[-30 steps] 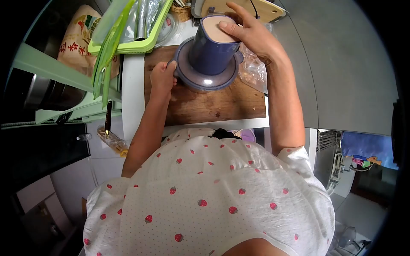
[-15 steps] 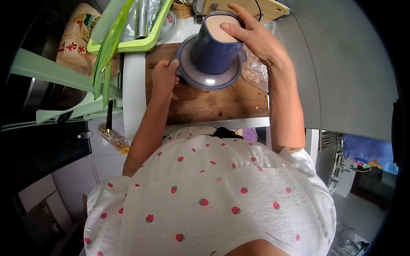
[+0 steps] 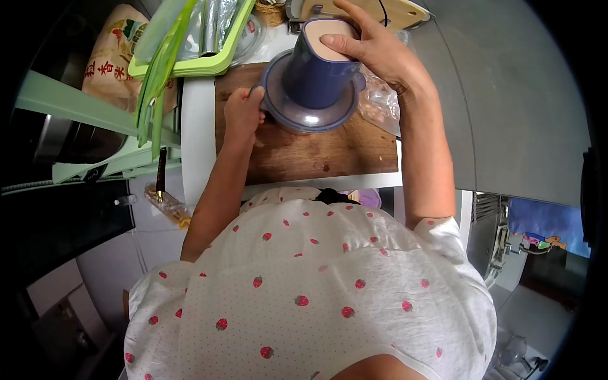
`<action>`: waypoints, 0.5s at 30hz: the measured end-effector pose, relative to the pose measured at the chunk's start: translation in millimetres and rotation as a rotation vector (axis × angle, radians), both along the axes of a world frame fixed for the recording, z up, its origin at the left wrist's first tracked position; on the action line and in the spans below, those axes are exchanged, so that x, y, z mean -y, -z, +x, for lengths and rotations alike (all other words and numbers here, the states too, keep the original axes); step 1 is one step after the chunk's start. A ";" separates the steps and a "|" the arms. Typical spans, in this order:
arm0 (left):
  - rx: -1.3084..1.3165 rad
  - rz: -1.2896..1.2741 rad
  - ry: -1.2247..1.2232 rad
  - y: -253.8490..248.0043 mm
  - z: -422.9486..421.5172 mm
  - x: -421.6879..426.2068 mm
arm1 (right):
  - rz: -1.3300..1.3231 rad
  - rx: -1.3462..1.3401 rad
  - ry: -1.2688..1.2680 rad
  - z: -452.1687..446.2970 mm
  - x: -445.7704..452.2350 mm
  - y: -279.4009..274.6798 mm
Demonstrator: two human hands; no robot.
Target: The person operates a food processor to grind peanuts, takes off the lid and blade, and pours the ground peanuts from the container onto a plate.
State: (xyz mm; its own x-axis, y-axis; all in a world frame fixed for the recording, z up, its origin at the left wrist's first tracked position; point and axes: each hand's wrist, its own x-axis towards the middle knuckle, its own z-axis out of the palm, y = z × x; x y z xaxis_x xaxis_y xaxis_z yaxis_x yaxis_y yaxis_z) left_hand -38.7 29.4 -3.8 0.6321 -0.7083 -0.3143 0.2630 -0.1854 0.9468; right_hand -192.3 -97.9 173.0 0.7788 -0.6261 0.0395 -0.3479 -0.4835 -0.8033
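A blue-purple electric food chopper (image 3: 316,82) stands on a brown wooden cutting board (image 3: 323,152). Its motor unit has a pale beige top and sits on a round see-through lid with a blue rim. My left hand (image 3: 244,117) is closed around the tab at the lid's left side. My right hand (image 3: 370,47) grips the upper motor unit from the right, thumb lying on the beige top and fingers reaching over the far side. Whatever is inside the bowl is hidden. Just right of the chopper lies a clear plastic bag (image 3: 381,104) with pinkish contents.
At the back left, a light green basket (image 3: 212,68) holds a foil roll (image 3: 212,31); long green leaves (image 3: 155,76) droop over its side. A printed sack (image 3: 114,57) stands farther left. Behind the chopper are a wicker basket (image 3: 271,14) and a pale wooden board (image 3: 405,12).
Both hands keep their hold on the chopper. My right thumb and hand have shifted very slightly left and up with its top; otherwise the scene is nearly the same.
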 end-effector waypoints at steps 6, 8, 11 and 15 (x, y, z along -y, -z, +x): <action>0.012 0.002 0.008 0.4 1.2 0.2 | 0.025 0.060 -0.044 -0.1 6.3 14.0; 0.013 0.013 0.007 -0.4 1.1 0.1 | -0.010 0.086 -0.030 -0.7 8.0 19.0; 0.010 0.009 0.001 -1.2 -0.3 -0.7 | -0.039 0.091 0.028 -4.3 0.6 10.1; 0.009 -0.018 0.002 1.8 0.1 -0.2 | 0.044 0.048 0.124 -5.5 -0.1 3.3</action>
State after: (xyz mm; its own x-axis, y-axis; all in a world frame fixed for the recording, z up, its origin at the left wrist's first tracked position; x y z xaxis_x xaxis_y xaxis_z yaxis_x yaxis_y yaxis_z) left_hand -38.6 29.6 -5.6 0.6330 -0.7152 -0.2962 0.2544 -0.1692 0.9522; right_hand -197.9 -97.9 169.7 0.6935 -0.7191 0.0449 -0.3634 -0.4029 -0.8400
